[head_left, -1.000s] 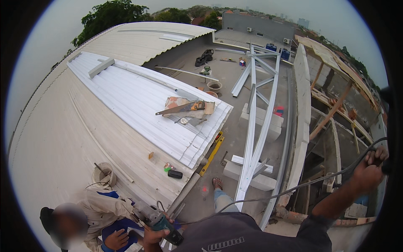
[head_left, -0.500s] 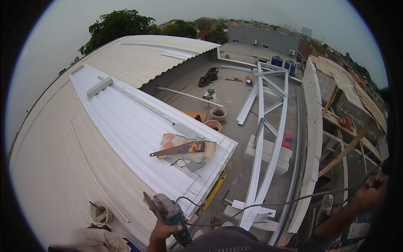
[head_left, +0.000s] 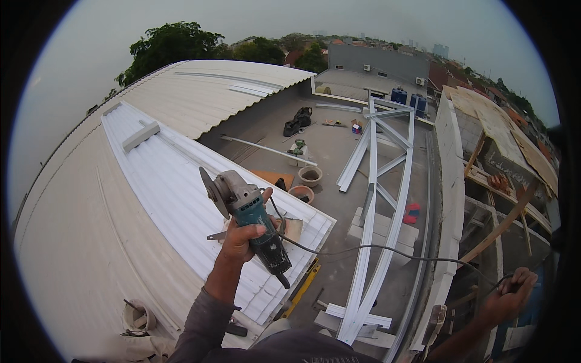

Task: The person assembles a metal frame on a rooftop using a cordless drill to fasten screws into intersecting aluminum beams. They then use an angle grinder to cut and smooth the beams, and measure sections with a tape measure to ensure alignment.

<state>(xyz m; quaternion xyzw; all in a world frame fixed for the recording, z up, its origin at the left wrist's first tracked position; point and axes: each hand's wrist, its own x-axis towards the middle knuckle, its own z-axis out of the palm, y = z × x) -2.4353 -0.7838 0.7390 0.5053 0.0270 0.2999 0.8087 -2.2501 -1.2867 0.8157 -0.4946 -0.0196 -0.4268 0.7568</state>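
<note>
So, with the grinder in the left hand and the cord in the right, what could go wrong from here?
The left hand alone supports the grinder, so it might slip and fall toward the white sheets seen behind it.
The cord, held by the right hand, passes in front of the metal truss in this view; it could snag there.
Both hands look bare, so touching the disc could cut them.
</note>
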